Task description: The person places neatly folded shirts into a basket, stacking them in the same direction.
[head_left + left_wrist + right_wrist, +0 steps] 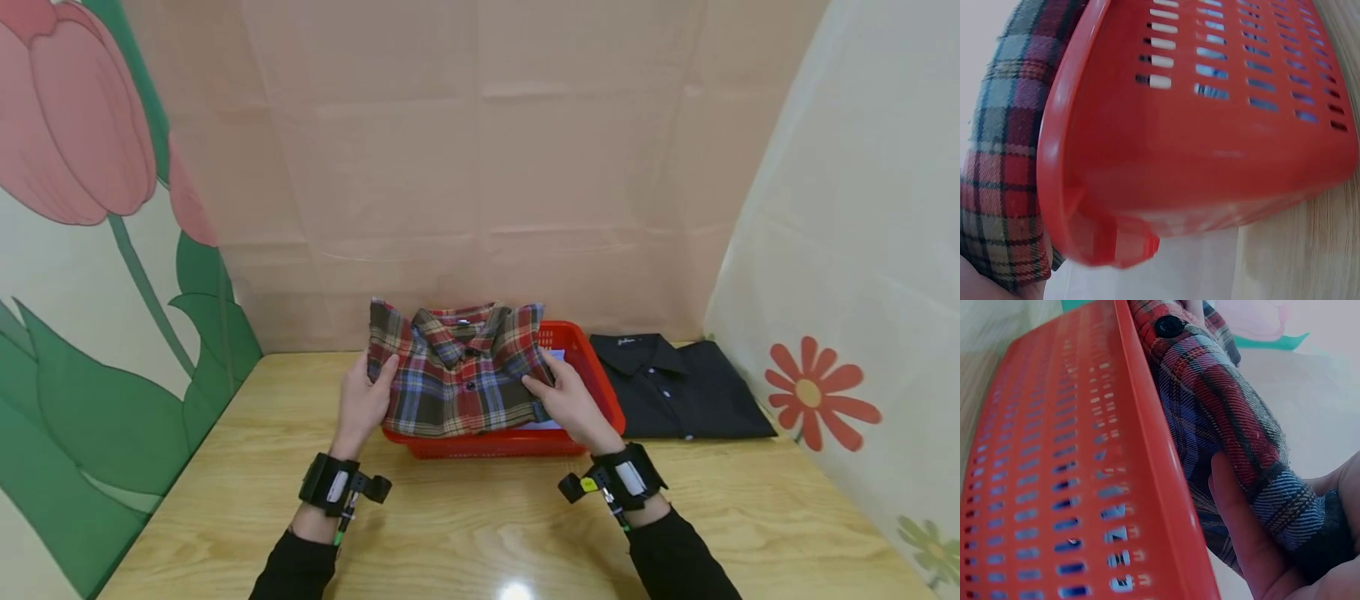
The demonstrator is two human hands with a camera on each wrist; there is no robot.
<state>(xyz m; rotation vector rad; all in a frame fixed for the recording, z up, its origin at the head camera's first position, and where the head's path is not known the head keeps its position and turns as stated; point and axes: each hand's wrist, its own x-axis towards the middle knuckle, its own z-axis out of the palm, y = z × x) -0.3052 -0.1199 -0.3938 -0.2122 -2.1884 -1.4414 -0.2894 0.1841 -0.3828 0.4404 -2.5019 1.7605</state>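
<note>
A folded plaid shirt (465, 375), red, blue and dark with a collar and dark buttons, is held by both hands over a red plastic basket (498, 445). My left hand (363, 400) grips its left side, thumb on the front of the cloth. On the opposite side my right hand (570, 404) pinches the shirt's edge. In the right wrist view the fingers (1247, 540) curl round the plaid cloth (1235, 419), just beside the basket's rim. The left wrist view shows the plaid cloth (1007, 156) along the rim, with only a sliver of the hand. Light blue cloth (542, 425) shows inside the basket.
To the right of the basket a folded black shirt (682, 392) lies on the wooden table (480, 517). A pinkish-brown sheet (480, 167) hangs behind. Flower-printed panels (832, 250) stand at the sides.
</note>
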